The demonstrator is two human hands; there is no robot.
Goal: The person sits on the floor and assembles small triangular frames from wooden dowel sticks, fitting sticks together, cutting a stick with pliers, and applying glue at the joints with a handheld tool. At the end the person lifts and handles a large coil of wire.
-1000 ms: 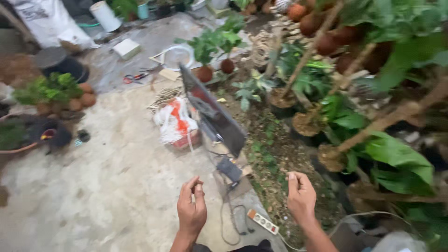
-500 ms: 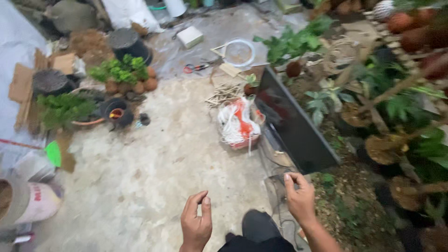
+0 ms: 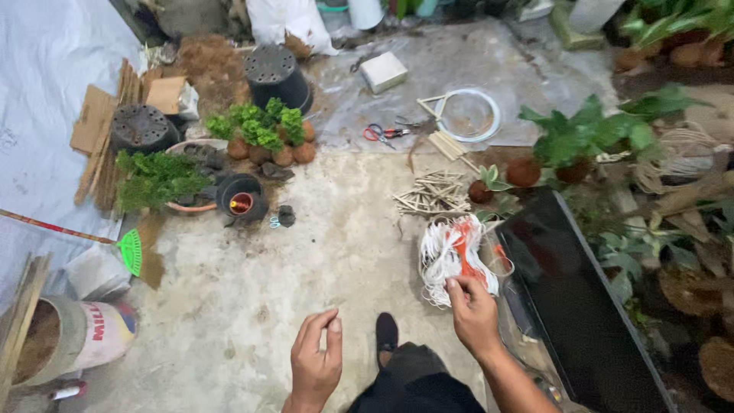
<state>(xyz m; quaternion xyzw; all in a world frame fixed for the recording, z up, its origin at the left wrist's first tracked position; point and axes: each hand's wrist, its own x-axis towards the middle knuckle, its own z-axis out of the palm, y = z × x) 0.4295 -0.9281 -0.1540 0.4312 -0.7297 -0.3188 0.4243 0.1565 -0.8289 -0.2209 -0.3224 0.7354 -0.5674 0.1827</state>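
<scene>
Loosely curled left hand [image 3: 317, 359], right hand [image 3: 472, 313] touching string bundle [image 3: 451, 256]

bare concrete floor [image 3: 306, 275] in daylight, grey tarpaulin [image 3: 46, 92] along one side.

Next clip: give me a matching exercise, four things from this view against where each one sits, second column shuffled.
Things:
1. bundle of white string
2. red-handled scissors
3. green broom head
4. white ring

Places:
A. far side, on the grey sheet beside a white box
B. left side, beside a sack
C. under the right hand's fingertips
D. far side, next to a pile of flat wooden sticks

Pairs: 1-C, 2-A, 3-B, 4-D
</scene>
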